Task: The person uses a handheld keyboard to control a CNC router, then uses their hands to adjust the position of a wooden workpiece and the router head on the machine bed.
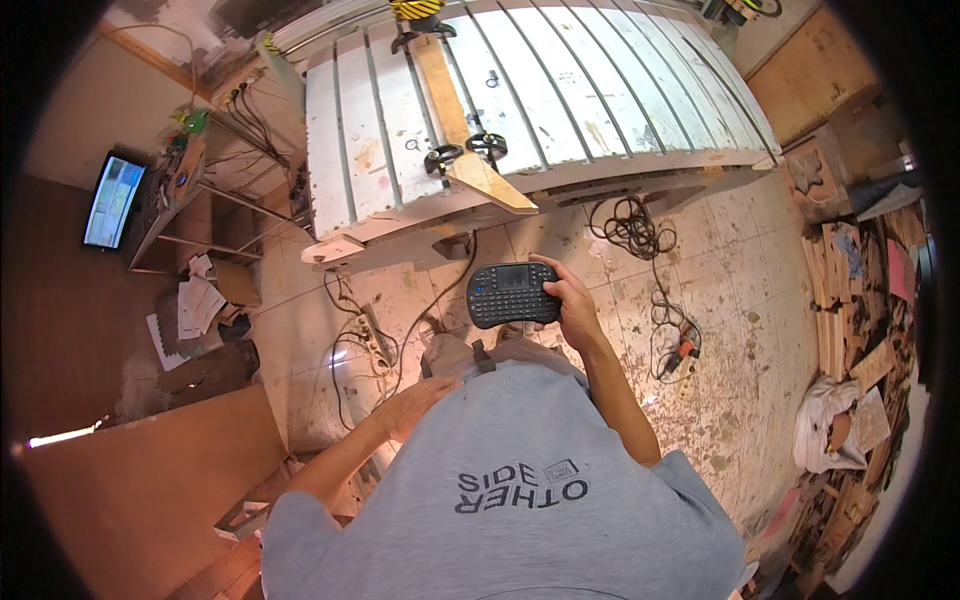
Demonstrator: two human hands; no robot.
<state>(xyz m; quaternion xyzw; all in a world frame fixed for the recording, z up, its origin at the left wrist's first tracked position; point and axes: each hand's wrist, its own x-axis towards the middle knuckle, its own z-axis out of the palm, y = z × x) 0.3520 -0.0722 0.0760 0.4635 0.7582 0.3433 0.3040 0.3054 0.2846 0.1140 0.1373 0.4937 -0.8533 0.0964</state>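
Observation:
My right hand (568,305) grips a small black handheld keyboard (512,297) by its right end. The keyboard has a touchpad at the top and is held in front of my waist, its keys facing up. My left hand (418,403) lies against my side at the hem of the grey shirt, fingers stretched out and holding nothing. Beyond the keyboard is a white slotted machine bed (560,90). On it a wooden board (443,90) is held by black clamps (487,147), and a shorter wood piece (492,184) sticks out over the front edge.
Coiled black cable (635,228) and power strips (375,345) lie on the stained tile floor. A lit monitor (116,203) stands at the left, near a metal-framed stand with wires. Wood offcuts (835,345) and a white sack (828,430) are piled along the right.

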